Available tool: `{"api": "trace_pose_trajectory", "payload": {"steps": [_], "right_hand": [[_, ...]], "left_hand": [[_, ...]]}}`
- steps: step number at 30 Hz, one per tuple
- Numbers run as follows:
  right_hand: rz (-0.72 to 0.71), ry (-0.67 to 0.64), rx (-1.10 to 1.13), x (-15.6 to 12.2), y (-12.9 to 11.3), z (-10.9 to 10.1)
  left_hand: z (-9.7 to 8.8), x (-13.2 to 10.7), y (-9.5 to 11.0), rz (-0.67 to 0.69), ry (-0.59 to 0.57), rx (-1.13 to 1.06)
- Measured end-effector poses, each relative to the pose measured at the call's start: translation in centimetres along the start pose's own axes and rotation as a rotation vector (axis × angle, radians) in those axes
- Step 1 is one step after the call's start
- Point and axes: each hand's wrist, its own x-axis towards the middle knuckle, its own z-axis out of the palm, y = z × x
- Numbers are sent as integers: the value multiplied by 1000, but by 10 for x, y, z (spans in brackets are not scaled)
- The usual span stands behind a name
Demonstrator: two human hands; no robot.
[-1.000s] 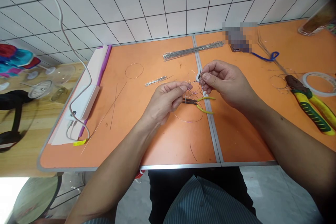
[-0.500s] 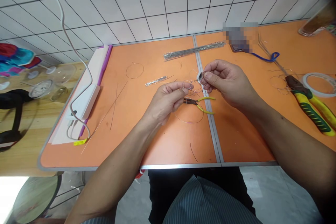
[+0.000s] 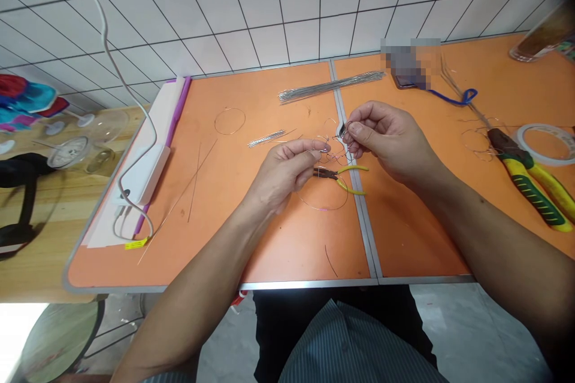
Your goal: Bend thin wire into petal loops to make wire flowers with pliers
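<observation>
Thin wire [image 3: 335, 157], bent into several loops, runs between my two hands over the orange table. My left hand [image 3: 287, 170] pinches it between thumb and forefinger. Thumb and fingers of my right hand [image 3: 380, 137] are closed on the wire's other side, where a small dark piece shows at the fingertips. Just below lie small pliers [image 3: 335, 173] with yellow handles, their jaws partly behind my left hand. A large wire ring [image 3: 326, 209] hangs or lies beneath the hands; I cannot tell which.
Behind the hands lie a long bundle of wires [image 3: 330, 86] and a short bundle [image 3: 266, 138]. Large green-and-yellow pliers [image 3: 532, 182] and a tape roll [image 3: 547, 143] are at the right. A white power strip [image 3: 146, 176] with its cable stands left. Loose wires lie about.
Both hands hold nearly the same pose on the wire. The whole view has shifted very slightly; nothing else has visibly moved.
</observation>
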Motion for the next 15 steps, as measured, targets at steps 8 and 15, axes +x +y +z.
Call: {"api": "trace_pose_trajectory", "payload": {"steps": [8, 15], "right_hand": [[-21, 17, 14, 5, 3, -9], [225, 222, -82, 33, 17, -66]], "left_hand": [[-2, 1, -1, -7, 1, 6], [-7, 4, -4, -17, -7, 56]]}}
